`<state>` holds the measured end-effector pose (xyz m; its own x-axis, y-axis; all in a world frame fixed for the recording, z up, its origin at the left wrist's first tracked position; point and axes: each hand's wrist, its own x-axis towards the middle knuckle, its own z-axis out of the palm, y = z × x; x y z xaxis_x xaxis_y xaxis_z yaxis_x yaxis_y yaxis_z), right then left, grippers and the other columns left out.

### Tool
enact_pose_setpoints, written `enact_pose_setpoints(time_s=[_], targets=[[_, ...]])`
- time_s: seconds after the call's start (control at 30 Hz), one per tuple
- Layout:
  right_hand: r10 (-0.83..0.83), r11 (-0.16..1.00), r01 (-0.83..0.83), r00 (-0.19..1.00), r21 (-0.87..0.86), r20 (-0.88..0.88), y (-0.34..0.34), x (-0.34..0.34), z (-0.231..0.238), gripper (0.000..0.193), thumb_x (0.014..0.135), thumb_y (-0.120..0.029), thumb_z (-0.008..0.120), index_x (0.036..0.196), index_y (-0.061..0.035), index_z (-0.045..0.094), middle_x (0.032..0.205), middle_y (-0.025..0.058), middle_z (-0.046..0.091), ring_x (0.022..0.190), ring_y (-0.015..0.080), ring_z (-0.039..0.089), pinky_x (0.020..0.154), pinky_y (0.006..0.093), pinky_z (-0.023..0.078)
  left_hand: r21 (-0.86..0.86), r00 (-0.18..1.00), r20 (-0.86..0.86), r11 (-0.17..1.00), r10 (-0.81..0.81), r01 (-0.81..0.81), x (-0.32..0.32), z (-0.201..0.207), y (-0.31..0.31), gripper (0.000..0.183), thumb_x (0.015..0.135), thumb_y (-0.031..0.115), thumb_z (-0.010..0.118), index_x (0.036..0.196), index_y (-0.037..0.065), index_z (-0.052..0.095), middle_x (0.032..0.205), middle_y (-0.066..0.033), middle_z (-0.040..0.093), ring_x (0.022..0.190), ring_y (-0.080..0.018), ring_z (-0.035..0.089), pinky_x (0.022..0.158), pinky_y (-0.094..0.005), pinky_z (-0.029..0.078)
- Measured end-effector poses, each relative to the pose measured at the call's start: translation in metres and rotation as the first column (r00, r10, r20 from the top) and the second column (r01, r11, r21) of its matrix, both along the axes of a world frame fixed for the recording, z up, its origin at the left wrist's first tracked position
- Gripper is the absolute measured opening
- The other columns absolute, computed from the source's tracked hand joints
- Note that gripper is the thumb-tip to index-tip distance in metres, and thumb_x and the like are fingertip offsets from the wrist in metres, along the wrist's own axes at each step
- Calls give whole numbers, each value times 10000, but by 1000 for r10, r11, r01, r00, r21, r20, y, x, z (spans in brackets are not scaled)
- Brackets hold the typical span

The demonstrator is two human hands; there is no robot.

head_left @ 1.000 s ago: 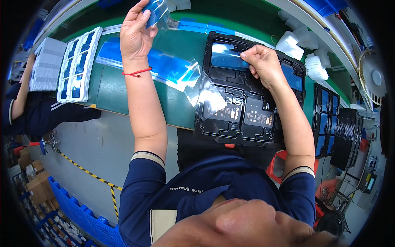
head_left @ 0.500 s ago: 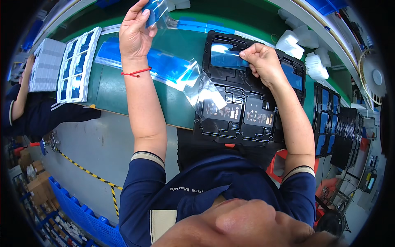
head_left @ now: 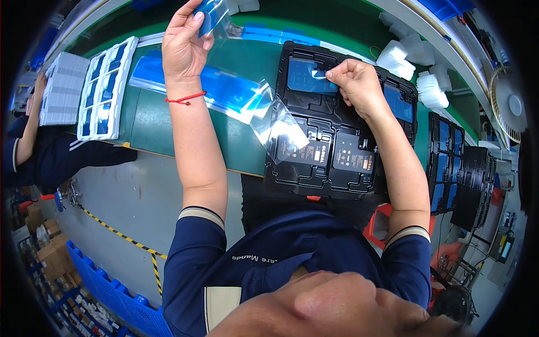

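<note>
At the far edge of the table, my left hand point(head_left: 188, 48) is raised and grips a piece of blue film point(head_left: 209, 19) with clear margins. My right hand point(head_left: 359, 87) pinches the right edge of a blue film sheet point(head_left: 306, 76) lying over the far-left pocket of a black plastic tray point(head_left: 331, 115). Another blue-covered flat piece point(head_left: 397, 104) sits in the far-right pocket. The near pockets hold two flat black battery-like packs with printed labels, a left pack point(head_left: 303, 150) and a right pack point(head_left: 352, 156). Glossy clear film point(head_left: 281, 132) overlaps the tray's left side.
Blue film sheets point(head_left: 230, 92) lie on the green table point(head_left: 149, 118) left of the tray. Farther left are a white tray point(head_left: 106, 90) and a white stack point(head_left: 64, 90), with a co-worker's arm beside them. Black trays point(head_left: 477, 185) are stacked at right, near a fan point(head_left: 508, 104).
The bright glare on the film under my right hand has shrunk, and the film looks flatter over the pocket. Both hands have hardly moved.
</note>
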<state>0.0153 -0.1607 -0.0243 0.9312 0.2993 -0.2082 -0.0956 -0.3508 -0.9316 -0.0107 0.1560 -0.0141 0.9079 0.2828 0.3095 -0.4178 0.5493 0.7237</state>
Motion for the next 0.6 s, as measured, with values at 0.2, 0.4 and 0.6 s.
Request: enact_pose_setpoints(time_s=[0.2, 0.4, 0.6], targets=[[40, 977, 4, 978, -213, 203, 4, -2, -2, 108, 815, -88, 696, 772, -11, 635, 553, 0, 562, 437, 52, 470, 395, 231, 359, 4, 999, 41, 1000, -19, 19, 2, -2, 3, 275, 910, 44, 548, 1184, 41, 554, 820, -47, 621, 549, -103, 561, 404, -197, 442], [155, 929, 50, 848, -367, 507, 7, -8, -5, 142, 765, -105, 716, 798, -1, 626, 550, 42, 585, 487, 123, 552, 511, 293, 444, 40, 1000, 12, 999, 14, -15, 1, 1, -1, 275, 904, 48, 560, 1178, 37, 557, 829, -54, 630, 548, -103, 569, 398, -199, 442], [280, 815, 108, 786, -569, 551, 11, -17, 4, 318, 752, -127, 710, 1020, -29, 569, 870, 175, 651, 812, 393, 649, 717, 451, 526, 64, 999, -48, 998, 26, -23, 0, 1, -6, 287, 902, 46, 558, 1190, 43, 547, 855, -62, 647, 573, -110, 603, 371, -200, 434]])
